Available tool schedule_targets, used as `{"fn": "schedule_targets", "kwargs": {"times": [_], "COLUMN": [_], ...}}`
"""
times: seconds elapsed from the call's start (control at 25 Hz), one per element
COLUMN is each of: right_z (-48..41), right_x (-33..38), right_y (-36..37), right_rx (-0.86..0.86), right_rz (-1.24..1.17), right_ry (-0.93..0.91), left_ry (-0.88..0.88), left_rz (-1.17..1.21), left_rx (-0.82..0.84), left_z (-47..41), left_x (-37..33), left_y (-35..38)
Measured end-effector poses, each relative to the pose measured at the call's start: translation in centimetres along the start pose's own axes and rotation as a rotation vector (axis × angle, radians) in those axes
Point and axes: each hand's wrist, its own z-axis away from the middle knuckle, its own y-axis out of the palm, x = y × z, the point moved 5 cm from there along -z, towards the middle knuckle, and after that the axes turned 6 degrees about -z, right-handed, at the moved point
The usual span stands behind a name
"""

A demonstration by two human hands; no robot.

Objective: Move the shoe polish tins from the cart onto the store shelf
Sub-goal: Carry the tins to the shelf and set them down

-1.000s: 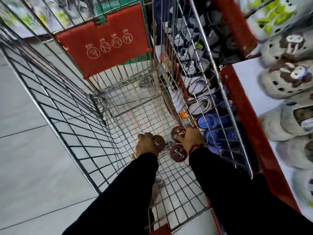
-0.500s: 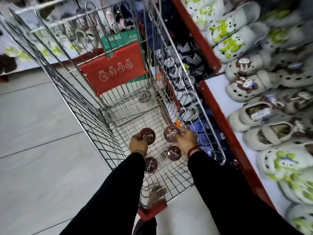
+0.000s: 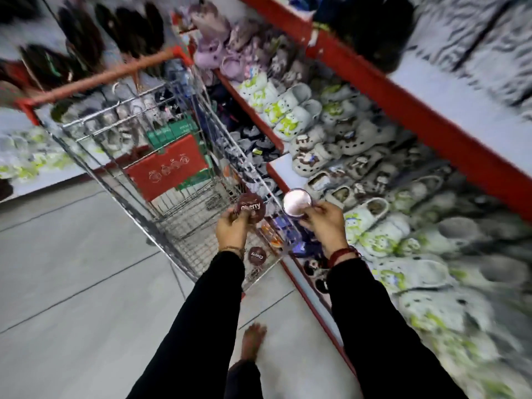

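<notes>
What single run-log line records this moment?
left hand: holds round maroon polish tin | right hand: holds silver-faced tin | wire cart: one tin left

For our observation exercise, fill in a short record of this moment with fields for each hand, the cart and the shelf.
left hand: holds a brown tin, label side up, over the cart
right hand: holds a second tin, shiny plain side up, near the cart's shelf-side edge
cart: wire, red handle; one more tin lies in it
shelf: red-edged, packed with clogs; no tin seen on it
</notes>
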Motion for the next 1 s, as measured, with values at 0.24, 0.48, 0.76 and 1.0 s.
{"fn": "schedule_targets", "kwargs": {"times": [0.24,0.48,0.76,1.0], "right_z": [7.8,14.4,18.7,20.4], "right_x": [9.0,15.5,18.8,19.6], "right_y": [-9.8,-20.3,-32.0,-40.7], "right_rx": [-0.064,-0.222,-0.431,-0.747], "right_rz": [-0.197,-0.277,-0.345,-0.287], "right_ry": [-0.138,-0.287,-0.412,-0.433], "left_ry": [0.097,0.299,0.388,0.587], "left_rz": [0.058,-0.043,-0.149,-0.343], "left_rx": [0.252,0.504,0.76,0.878], "left_z": [9.3,18.7,26.3,32.2], "left_x": [-7.4,-13.1,-15.3,-15.2], "left_y": [6.3,13.9,24.5,34.4]}}
